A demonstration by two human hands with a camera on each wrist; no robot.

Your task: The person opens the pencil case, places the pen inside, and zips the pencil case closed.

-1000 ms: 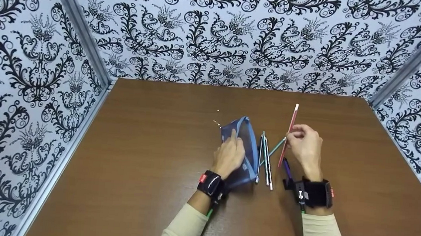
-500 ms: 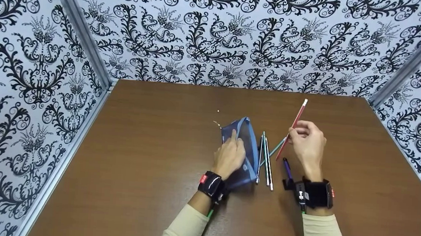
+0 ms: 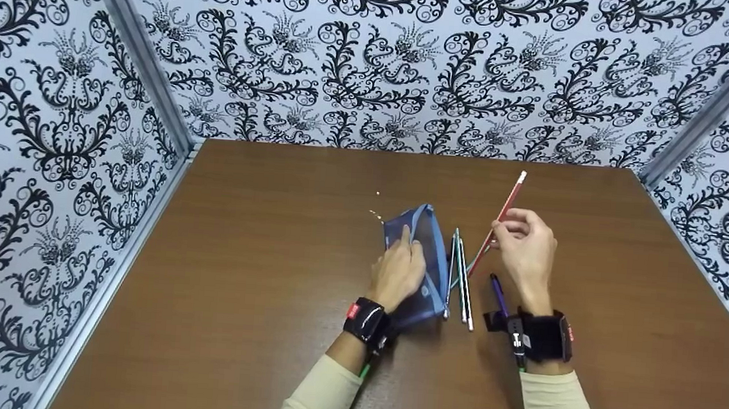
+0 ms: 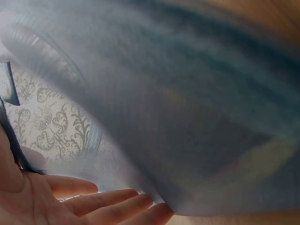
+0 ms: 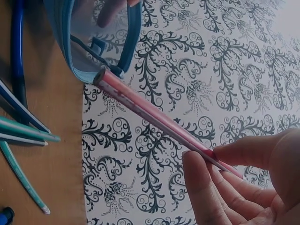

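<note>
Left hand (image 3: 398,268) grips open bag (image 3: 421,308); right hand (image 3: 528,251) pinches red pencil (image 3: 509,202); other pencils (image 3: 461,287) lie well off desk's (image 3: 258,255) back edge

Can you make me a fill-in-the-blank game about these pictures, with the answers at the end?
1. In the head view, the right hand pinches a pencil coloured mostly ____.
2. The left hand holds a see-through zip pouch edged in ____.
3. In the head view, the purple pen lies nearer the ____ hand.
4. The wooden table is coloured ____.

Missing words: red; blue; right; brown.
</note>
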